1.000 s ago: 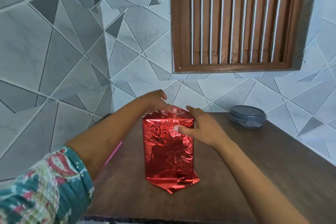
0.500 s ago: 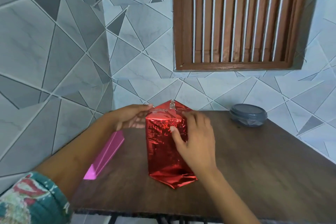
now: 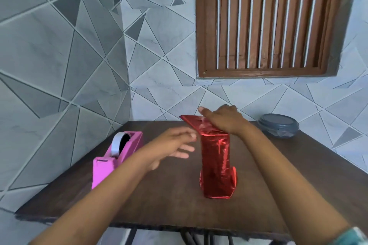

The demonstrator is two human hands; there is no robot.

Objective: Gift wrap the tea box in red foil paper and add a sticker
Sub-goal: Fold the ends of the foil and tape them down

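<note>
Left wall: grey tiles cut by pale diagonal lines, meeting the back wall at a corner.
Tape dispenser: pink, it stood at the left edge of the desk, its long side running away from the camera. No writing on it could be read.
Tape roll: pale grey, it sat upright in the dispenser's cradle.
Left hand: it hovered over the desk between the dispenser and the box, fingers spread and straight, holding nothing. It was blurred, and its fingertips were just beside the upper left edge of the box; I cannot tell whether they touched.
Tea box: it stood upright near the middle of the desk, fully covered, its narrow face toward the camera.
Red foil paper: shiny and crinkled, with folded points sticking out at the bottom on both sides. Its pattern was too blurred to read.
Foil flap: it jutted out to the left from the top of the box, tilted up.
Right hand: it lay palm down on top of the box, pressing the foil, thumb stretched left along the flap. The fingertips were hidden behind the knuckles.
Hands together: apart, one on each side of the box's top.
Window shutter: brown wood with pale vertical bars, on the back wall.
Container: round, dark grey, lidded, at the far right edge of the desk, well apart from the box.
</note>
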